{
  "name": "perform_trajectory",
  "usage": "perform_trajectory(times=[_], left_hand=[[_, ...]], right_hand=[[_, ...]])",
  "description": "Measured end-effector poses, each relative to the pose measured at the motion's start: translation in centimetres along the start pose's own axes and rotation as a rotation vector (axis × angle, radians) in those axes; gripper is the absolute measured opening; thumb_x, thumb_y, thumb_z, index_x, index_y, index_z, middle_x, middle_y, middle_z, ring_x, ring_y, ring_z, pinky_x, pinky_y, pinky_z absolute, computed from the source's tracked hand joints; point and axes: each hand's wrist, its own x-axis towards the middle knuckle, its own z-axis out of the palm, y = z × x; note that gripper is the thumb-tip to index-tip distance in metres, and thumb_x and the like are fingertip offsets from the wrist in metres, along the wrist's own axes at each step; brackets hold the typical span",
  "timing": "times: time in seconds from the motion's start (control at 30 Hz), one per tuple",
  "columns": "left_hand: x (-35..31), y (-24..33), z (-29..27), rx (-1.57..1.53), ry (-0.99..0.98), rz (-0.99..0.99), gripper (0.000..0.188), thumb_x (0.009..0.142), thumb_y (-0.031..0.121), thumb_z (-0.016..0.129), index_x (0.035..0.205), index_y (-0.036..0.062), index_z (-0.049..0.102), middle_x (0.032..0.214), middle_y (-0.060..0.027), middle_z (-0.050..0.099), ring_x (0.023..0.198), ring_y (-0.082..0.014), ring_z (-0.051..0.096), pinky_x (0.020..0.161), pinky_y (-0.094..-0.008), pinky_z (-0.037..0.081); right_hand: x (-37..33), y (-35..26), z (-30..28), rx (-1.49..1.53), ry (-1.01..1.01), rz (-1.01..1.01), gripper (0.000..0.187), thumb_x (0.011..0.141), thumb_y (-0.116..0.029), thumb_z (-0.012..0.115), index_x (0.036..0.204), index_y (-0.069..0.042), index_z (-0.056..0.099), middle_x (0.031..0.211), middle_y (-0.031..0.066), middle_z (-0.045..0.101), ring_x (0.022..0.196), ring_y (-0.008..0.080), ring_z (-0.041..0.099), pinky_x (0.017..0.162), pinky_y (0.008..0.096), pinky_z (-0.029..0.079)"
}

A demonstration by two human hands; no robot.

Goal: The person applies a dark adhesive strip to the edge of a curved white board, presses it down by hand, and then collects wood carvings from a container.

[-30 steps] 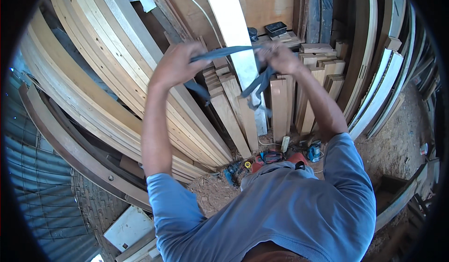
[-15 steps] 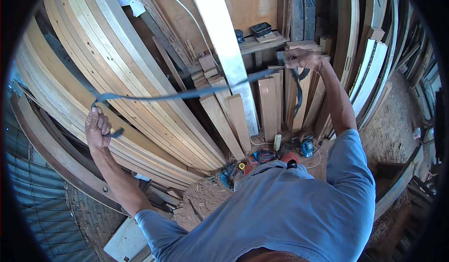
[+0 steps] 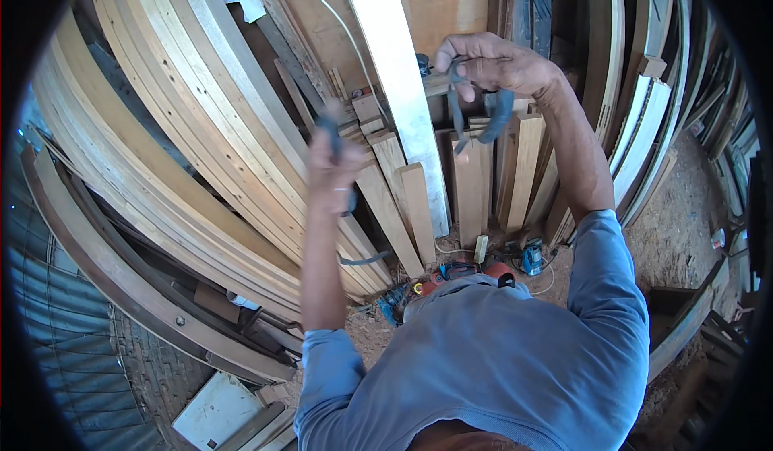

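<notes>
My right hand (image 3: pixel 493 64) is raised high and closed on a grey-blue flexible strap (image 3: pixel 485 117), which hangs from it in a couple of loops in front of short upright boards. My left hand (image 3: pixel 332 169), blurred by motion, is lower and to the left, gripping another part of the same strap. A loose end of the strap (image 3: pixel 362 259) curls out below my left forearm. Both hands are in front of stacked timber leaning on the wall. My blue-shirted shoulders fill the lower middle.
Long curved wooden planks (image 3: pixel 185 145) lean in a thick stack on the left. A pale straight board (image 3: pixel 398 88) stands upright in the middle. Power tools (image 3: pixel 527 256) lie on the sawdust floor (image 3: pixel 684 233). A white panel (image 3: pixel 211 411) lies at lower left.
My left hand had swung far out to the left, stretching the strap straight. It has now come back toward the middle, and the strap hangs looped from my right hand.
</notes>
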Motion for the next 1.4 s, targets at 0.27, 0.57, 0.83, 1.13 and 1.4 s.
perform_trajectory(times=[0.27, 0.57, 0.83, 1.13, 1.4], left_hand=[[-2.6, -12.7, 4.3, 0.832, -0.217, -0.274, 0.029, 0.091, 0.025, 0.069, 0.104, -0.0008, 0.066, 0.065, -0.0059, 0.06, 0.061, -0.0097, 0.056, 0.056, -0.0299, 0.046], [-7.7, -7.4, -6.1, 0.402, -0.182, -0.47, 0.022, 0.101, 0.024, 0.059, 0.096, 0.0033, 0.063, 0.075, 0.0026, 0.051, 0.069, -0.008, 0.045, 0.061, -0.0267, 0.04], [-9.5, -2.6, -12.1, 0.001, 0.173, -0.43, 0.022, 0.1, 0.027, 0.059, 0.085, 0.0111, 0.054, 0.064, 0.0037, 0.041, 0.058, -0.0097, 0.04, 0.052, -0.0247, 0.033], [-9.8, 3.0, -17.8, -0.549, 0.486, 0.021, 0.031, 0.098, 0.024, 0.058, 0.072, 0.0175, 0.044, 0.056, 0.0065, 0.031, 0.05, -0.0092, 0.029, 0.049, -0.0246, 0.027], [-7.0, 4.8, -11.2, 0.063, 0.463, -0.102, 0.016, 0.092, 0.013, 0.066, 0.08, 0.0133, 0.055, 0.061, 0.0076, 0.044, 0.057, -0.0036, 0.042, 0.052, -0.0221, 0.034]], right_hand=[[1.4, -3.6, 0.8, 0.016, 0.112, -0.184, 0.024, 0.099, -0.006, 0.051, 0.122, -0.004, 0.055, 0.079, 0.0081, 0.067, 0.06, 0.0061, 0.052, 0.053, 0.0181, 0.042], [-5.3, 1.4, -8.5, -0.089, 0.457, -0.167, 0.021, 0.099, -0.008, 0.053, 0.119, -0.004, 0.054, 0.088, 0.0065, 0.068, 0.063, 0.006, 0.052, 0.056, 0.0213, 0.044], [-7.4, 4.9, -9.4, -1.093, 0.579, 0.11, 0.021, 0.094, -0.023, 0.066, 0.096, -0.002, 0.068, 0.079, 0.0154, 0.066, 0.069, 0.0278, 0.063, 0.065, 0.0374, 0.05], [-8.6, 8.0, -6.7, -0.576, 0.796, 0.161, 0.048, 0.093, -0.044, 0.068, 0.069, -0.002, 0.061, 0.061, -0.0007, 0.049, 0.061, 0.008, 0.044, 0.056, 0.0303, 0.039], [-13.4, 15.5, -8.5, -0.333, 0.92, 0.063, 0.028, 0.096, -0.031, 0.065, 0.082, -0.007, 0.067, 0.077, 0.0007, 0.064, 0.075, 0.0121, 0.059, 0.068, 0.0294, 0.048]])
